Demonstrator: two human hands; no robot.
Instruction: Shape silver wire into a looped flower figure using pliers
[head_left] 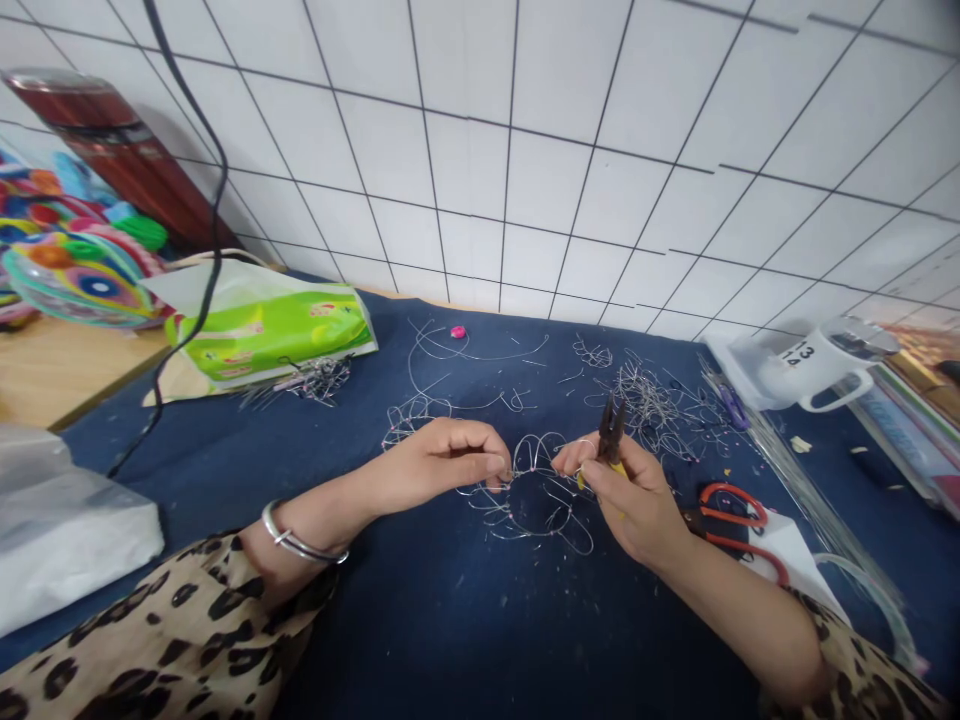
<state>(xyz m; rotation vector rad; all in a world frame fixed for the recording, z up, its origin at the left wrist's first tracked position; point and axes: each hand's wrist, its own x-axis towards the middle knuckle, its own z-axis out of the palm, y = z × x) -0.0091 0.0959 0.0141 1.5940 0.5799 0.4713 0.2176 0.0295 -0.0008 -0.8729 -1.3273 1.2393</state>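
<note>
Between my hands hangs a looped wire piece (538,530), thin silver wire bent into a ring with several outer loops and small pink dots. My left hand (450,458) pinches its left side between thumb and fingers. In my right hand (634,495) rests a pair of pliers (613,428) with dark jaws pointing up and yellow handles, mostly covered by the palm. The right thumb and index fingertips also meet near the wire's right side; whether they grip it I cannot tell. More bent wire (420,412) lies behind the left hand.
Tangled wire (649,400) heaps behind the right hand. Orange-handled scissors (739,505) and straight wires (817,500) lie at the right, near a white mug (821,365). A green tissue pack (274,330) and a black cable (217,200) are at the left. A tiled wall (465,160) stands behind.
</note>
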